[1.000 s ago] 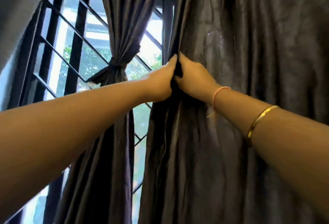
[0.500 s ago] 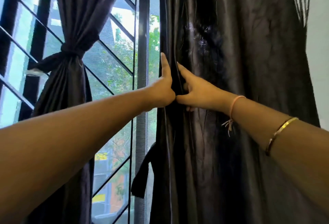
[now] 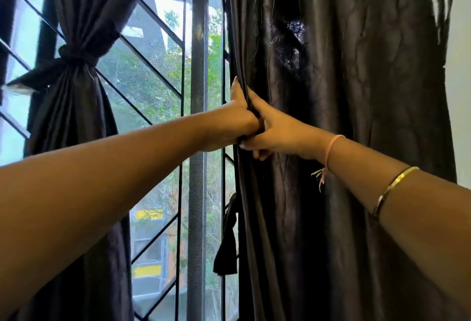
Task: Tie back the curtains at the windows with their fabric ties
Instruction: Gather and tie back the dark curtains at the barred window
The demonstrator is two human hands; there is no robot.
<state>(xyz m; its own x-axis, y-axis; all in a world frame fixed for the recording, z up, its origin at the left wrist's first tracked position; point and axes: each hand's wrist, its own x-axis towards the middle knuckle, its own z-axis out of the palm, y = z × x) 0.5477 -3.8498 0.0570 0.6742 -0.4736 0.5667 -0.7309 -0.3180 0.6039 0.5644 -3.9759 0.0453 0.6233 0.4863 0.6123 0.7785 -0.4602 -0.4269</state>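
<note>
A dark, shiny curtain (image 3: 344,142) hangs loose on the right of the window. Both hands meet at its left edge. My left hand (image 3: 235,124) grips the edge from the window side, thumb pointing up. My right hand (image 3: 272,132) holds the same edge from the front, fingers curled into the fabric. A dark fabric tie (image 3: 226,241) dangles below the hands beside the curtain edge. On the left, a second curtain (image 3: 76,122) is gathered and bound by its tie (image 3: 76,57).
A black metal window grille (image 3: 158,76) with diagonal bars and a grey upright post (image 3: 197,193) stands behind the curtains. Trees and a building show outside. A pale wall (image 3: 461,91) borders the right curtain.
The view shifted right and closer. My hands went from fingers lying straight along the curtain edge to curled round it, and the edge has been drawn a little further right.
</note>
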